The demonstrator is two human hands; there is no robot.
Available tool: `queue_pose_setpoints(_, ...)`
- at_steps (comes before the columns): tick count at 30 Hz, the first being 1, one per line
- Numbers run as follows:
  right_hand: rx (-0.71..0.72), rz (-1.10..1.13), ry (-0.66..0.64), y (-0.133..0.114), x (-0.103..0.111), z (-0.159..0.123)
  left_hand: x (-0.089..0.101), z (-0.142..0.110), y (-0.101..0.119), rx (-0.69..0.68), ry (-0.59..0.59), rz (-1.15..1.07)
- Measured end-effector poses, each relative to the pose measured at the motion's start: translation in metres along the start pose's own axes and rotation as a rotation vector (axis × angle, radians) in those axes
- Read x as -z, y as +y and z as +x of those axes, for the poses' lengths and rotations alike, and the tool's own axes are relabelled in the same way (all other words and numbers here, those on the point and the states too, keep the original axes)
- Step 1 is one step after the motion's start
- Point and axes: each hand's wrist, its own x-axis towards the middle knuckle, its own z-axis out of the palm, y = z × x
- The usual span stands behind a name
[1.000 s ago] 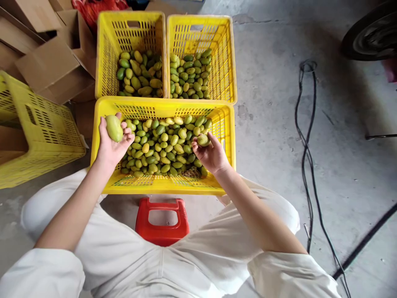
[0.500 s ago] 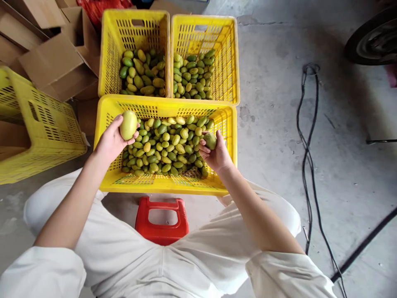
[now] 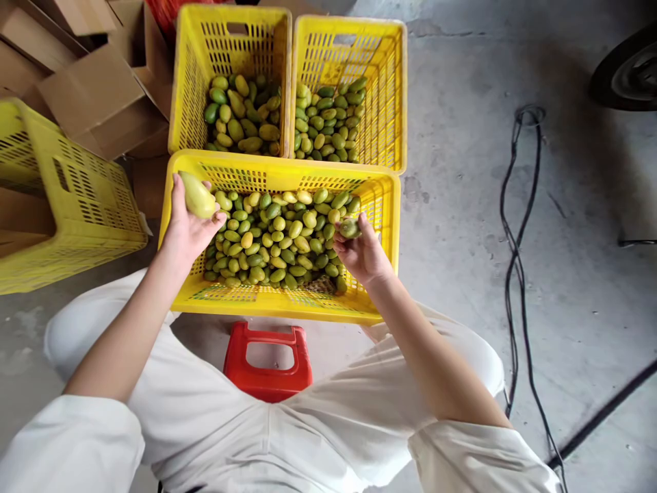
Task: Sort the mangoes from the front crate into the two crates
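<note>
One pale fruit [image 3: 198, 196]: gripped in the left hand [image 3: 189, 236], thumb along its left, fingers curled around the right and lower sides; raised over the left part of the front crate [image 3: 287, 307].
Darker fruit [image 3: 350, 228]: gripped in the right hand [image 3: 365, 255], thumb and fingers closed on it; above the right end of the heap [image 3: 277, 239].
Middle span: heap of green and yellow fruit uncovered between the hands, widest room over the front crate.
Side rims: left forearm crosses at left, right forearm near the near right corner; some right wall shows beyond the right hand.
Far rim: close against the rear left crate [image 3: 189, 89] and rear right crate [image 3: 387, 96], side by side with a thin seam between; fruit in both.
Left passage: narrow, front crate to side crate [image 3: 92, 198]; cardboard boxes [image 3: 92, 89] crowd behind.
Right ground: grey floor [image 3: 452, 171] runs wide from the rim to a black cable [image 3: 515, 248]; part of a wheel [image 3: 631, 72] at the picture's edge.
Near side: red stool [image 3: 269, 387] between the legs of the white trousers [image 3: 195, 383], near the front crate.
</note>
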Motion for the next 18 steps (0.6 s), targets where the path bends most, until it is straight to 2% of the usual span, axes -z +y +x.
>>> queue_pose_setpoints(5, -0.07, 0.1, 0.026, -0.0035, 0.0009, -0.0013, -0.0046, -0.0047, 0.0036, 0.091, 0.013, 0.033)
queue_pose_setpoints(9, -0.058, 0.07, -0.003, -0.0059, -0.0032, -0.0052, -0.0077, -0.0071, 0.0054, 0.154, -0.071, 0.137)
queue_pose_setpoints(14, -0.024, -0.063, -0.079, -0.0051, -0.0074, -0.0078, -0.009, -0.0107, 0.006, 0.151, -0.123, 0.171)
queue_pose_setpoints(18, 0.004, -0.115, -0.09, -0.0005, -0.0085, -0.0085, -0.0055, -0.0081, 0.0014, 0.111, -0.112, 0.193)
